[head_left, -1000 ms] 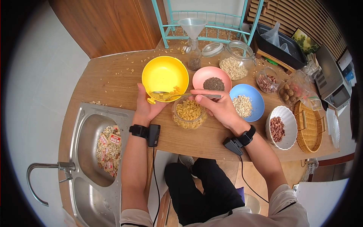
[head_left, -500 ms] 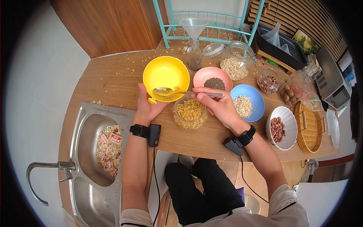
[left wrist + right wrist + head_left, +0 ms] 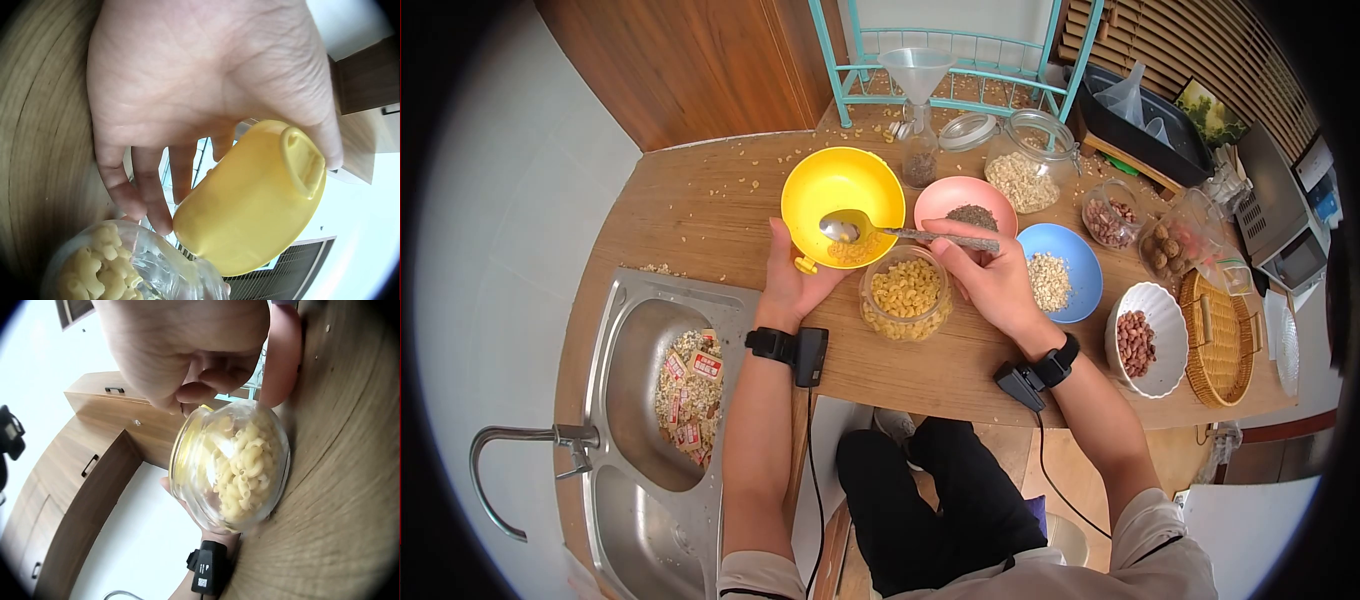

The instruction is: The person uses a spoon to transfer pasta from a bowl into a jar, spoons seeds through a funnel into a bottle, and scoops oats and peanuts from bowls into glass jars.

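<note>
My left hand [image 3: 798, 285] holds the yellow bowl [image 3: 835, 180], thumb at its left side and the other fingers about its underside in the left wrist view. A little macaroni [image 3: 850, 254] lies inside near the lower rim. With the fingers and thumb of my right hand [image 3: 998, 285] I pinch the handle of a metal spoon [image 3: 895, 233]. Its scoop hangs over the yellow bowl. Just below the spoon stands a clear jar [image 3: 278, 494] of macaroni [image 3: 903, 288]. Under my right fingers the pink plate [image 3: 940, 200] with dark seeds is partly covered.
To the right are a blue plate [image 3: 1085, 270] of oats, a white bowl [image 3: 1168, 345] of peanuts and a wicker basket [image 3: 1222, 350]. Behind stand a funnel [image 3: 916, 70] on a bottle and an oat jar [image 3: 1022, 180]. A sink [image 3: 625, 330] lies left.
The spoon has moved from low by the bowl's near rim to further up over the bowl, its scoop now turned more into view. The yellow bowl stays nearly in place.
</note>
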{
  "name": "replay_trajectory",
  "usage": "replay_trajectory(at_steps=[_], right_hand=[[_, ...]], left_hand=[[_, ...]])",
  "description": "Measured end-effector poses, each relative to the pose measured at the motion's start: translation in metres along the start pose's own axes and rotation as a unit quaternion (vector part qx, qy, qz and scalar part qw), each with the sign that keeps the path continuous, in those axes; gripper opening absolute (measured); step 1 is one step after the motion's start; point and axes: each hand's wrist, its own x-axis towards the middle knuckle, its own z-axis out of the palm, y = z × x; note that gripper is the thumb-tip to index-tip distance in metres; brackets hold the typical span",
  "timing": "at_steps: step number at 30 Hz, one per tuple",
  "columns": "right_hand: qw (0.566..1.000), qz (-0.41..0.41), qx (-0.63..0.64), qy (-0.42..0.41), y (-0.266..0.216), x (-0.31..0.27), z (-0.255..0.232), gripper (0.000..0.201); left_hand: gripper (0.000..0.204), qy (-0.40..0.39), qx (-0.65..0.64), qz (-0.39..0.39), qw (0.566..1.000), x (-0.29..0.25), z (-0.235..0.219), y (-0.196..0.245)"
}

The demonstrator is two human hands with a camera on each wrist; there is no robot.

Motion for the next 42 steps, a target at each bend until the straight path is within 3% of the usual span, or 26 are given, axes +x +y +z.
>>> replay_trajectory(at_steps=[2,8,11,42], right_hand=[[0.997,-0.052,0.029,0.039,0.001,0.001,0.005,0.025],[0.997,-0.067,-0.005,0.045,0.008,0.003,0.002,0.024],[0.997,-0.071,0.013,0.038,0.007,0.003,0.001,0.022],[0.996,-0.042,0.079,-0.018,0.007,0.004,0.003,0.027]], left_hand=[[0.107,0.001,0.000,0.001,1.000,0.000,-0.001,0.000],[0.107,0.002,-0.006,-0.001,1.000,0.000,-0.003,-0.001],[0.094,-0.034,-0.057,0.002,0.998,-0.001,-0.006,0.000],[0.092,-0.030,-0.054,0.003,0.998,0.000,-0.002,0.000]])
